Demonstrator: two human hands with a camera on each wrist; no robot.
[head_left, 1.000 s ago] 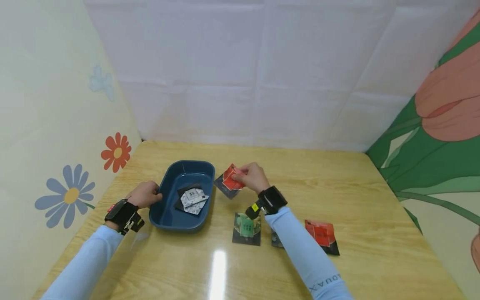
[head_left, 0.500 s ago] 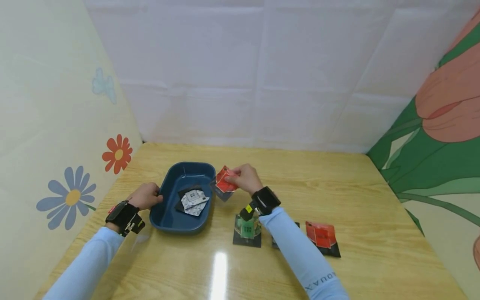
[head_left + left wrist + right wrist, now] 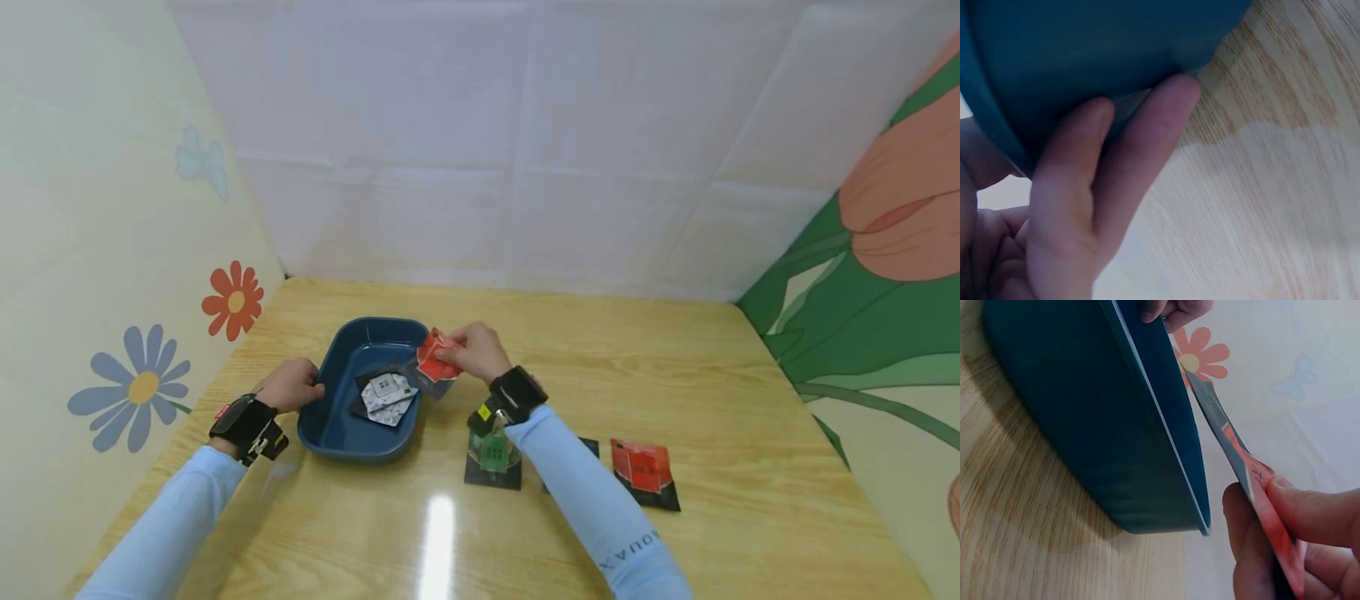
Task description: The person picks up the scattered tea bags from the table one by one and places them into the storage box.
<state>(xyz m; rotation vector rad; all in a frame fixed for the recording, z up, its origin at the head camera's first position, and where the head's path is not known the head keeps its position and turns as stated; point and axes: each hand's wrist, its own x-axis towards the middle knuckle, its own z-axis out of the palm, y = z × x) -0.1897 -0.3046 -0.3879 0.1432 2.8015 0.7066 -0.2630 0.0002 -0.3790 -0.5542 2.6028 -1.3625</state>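
More leftward, pinching red packet [image 3: 429, 365] in right hand [image 3: 482, 353]. Nearer blue dish [image 3: 348, 435] gripped by left hand [image 3: 289, 387], not yet released

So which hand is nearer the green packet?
Right. The right hand is beyond the green packet; the left hand is farther, gripping the left rim of the blue tray.
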